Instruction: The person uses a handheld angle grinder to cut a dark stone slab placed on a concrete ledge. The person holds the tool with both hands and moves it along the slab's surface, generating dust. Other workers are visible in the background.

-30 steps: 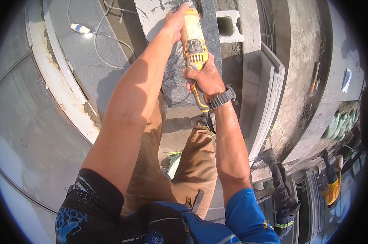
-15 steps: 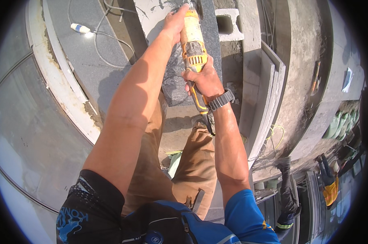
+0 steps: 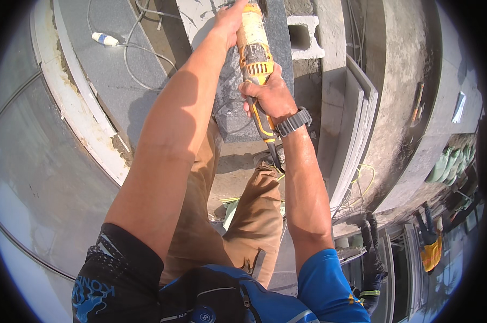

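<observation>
A yellow, cream-dusted angle grinder (image 3: 254, 35) points away from me over a speckled grey stone slab (image 3: 278, 46). My left hand (image 3: 230, 21) grips its head end at the top edge of the view, where the disc is mostly cut off or hidden. My right hand (image 3: 270, 94) is wrapped round the rear body and handle, with a black watch on that wrist. The black cord drops from the handle beside my right forearm. White, patchy residue marks the upper left of the slab.
A white plug (image 3: 104, 39) and grey cables lie on a slab at left. A hollow block (image 3: 303, 37), leaning slabs (image 3: 345, 140), a long-handled tool (image 3: 417, 107) and green sacks (image 3: 449, 164) are at right. Two other people (image 3: 371, 269) (image 3: 431, 247) appear lower right.
Both hands and the grinder have shifted slightly up and left. The other people at lower right have shifted a little. Both hands keep their grip.
</observation>
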A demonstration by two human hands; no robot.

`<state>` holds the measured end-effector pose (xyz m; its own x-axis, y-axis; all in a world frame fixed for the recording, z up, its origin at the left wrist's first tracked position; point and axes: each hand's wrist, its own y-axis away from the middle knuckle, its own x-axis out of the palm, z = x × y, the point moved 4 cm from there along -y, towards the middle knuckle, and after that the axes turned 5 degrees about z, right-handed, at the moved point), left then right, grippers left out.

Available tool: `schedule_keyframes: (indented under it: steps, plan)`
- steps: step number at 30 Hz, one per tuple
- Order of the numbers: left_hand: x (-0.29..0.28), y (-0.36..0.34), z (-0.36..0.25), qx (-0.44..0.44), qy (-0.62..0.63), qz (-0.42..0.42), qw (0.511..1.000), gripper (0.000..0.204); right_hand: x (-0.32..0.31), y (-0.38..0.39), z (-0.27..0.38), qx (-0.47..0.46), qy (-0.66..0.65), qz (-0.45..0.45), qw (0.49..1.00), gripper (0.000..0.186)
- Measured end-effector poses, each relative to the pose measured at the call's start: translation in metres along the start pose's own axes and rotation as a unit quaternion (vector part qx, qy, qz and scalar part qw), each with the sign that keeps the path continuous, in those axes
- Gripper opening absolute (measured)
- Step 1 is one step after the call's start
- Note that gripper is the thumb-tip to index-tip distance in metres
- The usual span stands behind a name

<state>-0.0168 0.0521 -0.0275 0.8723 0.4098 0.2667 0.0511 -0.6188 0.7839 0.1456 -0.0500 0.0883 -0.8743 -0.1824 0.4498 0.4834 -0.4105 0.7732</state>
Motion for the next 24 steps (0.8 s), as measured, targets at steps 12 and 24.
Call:
schedule_keyframes:
  steps: [12,24]
  plan:
    - [0.01,-0.021,-0.027,-0.007,-0.007,0.05,0.999,0.029,-0.001,-0.029,0.022,-0.018,0.008,0.01,1.0,0.075]
    - [0.004,0.001,0.009,0.025,0.018,0.047,0.998,0.024,-0.004,-0.008,0.002,-0.014,-0.011,0.012,1.0,0.072]
